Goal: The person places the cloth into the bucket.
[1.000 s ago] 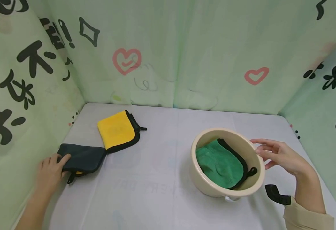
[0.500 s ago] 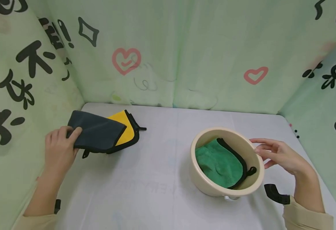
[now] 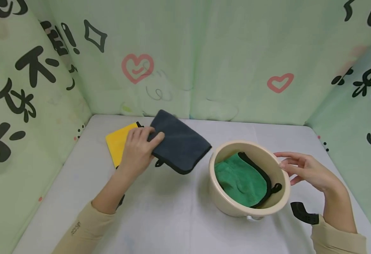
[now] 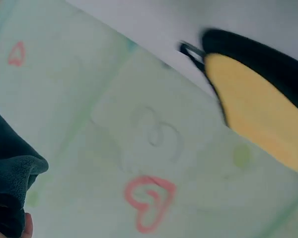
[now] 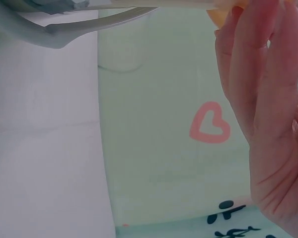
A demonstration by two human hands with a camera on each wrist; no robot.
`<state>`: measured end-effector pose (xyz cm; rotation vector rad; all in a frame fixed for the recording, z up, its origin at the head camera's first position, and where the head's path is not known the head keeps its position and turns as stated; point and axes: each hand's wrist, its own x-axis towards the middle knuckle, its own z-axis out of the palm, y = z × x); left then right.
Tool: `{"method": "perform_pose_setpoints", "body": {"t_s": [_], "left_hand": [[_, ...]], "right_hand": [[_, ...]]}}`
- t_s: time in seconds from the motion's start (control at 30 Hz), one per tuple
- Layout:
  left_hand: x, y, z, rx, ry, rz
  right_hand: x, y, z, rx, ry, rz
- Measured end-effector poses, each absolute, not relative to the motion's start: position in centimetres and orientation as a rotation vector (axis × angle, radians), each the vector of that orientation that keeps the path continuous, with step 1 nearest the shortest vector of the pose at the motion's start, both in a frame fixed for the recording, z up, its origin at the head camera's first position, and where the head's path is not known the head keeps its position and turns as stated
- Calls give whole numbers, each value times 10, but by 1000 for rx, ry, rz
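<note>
My left hand [image 3: 141, 146] pinches a folded dark grey cleaning cloth [image 3: 180, 144] by its left edge, thumb on top. The cloth hangs over the table just left of the bucket, a black loop at its lower edge. In the left wrist view, part of this grey cloth [image 4: 10, 158] shows at the left. My right hand [image 3: 309, 171] touches the far right rim of a cream bucket [image 3: 220, 199], thumb tip at the rim. Its fingers [image 5: 246, 74] look fairly straight in the right wrist view. Inside the bucket lies a green cloth [image 3: 241, 181] with black edging.
A folded yellow cloth [image 3: 117, 141] with black trim lies at the table's back left, partly hidden by my left hand. White fabric covers the table [image 3: 160, 218]. Green printed curtains [image 3: 172, 70] enclose the back and both sides. The bucket's handle [image 5: 89, 32] hangs down.
My left hand has lifted the grey cloth from the table's left side and carried it right, past the yellow cloth, toward the bucket. My right hand and the bucket stay in place.
</note>
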<state>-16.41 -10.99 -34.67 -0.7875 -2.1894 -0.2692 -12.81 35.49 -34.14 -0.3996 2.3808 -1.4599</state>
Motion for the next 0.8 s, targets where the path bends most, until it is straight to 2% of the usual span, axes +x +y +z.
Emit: {"method": "perform_pose_setpoints", "body": {"t_s": [0.4,0.8], "left_hand": [[-164,-8,-347,-1071,-2064,-196],[-159,48,-352,-1338,-2129,13]], "right_hand": [[-130,358,-344,-401,2384,-1466],[-130,357,-346,-392,2399,-1448]]}}
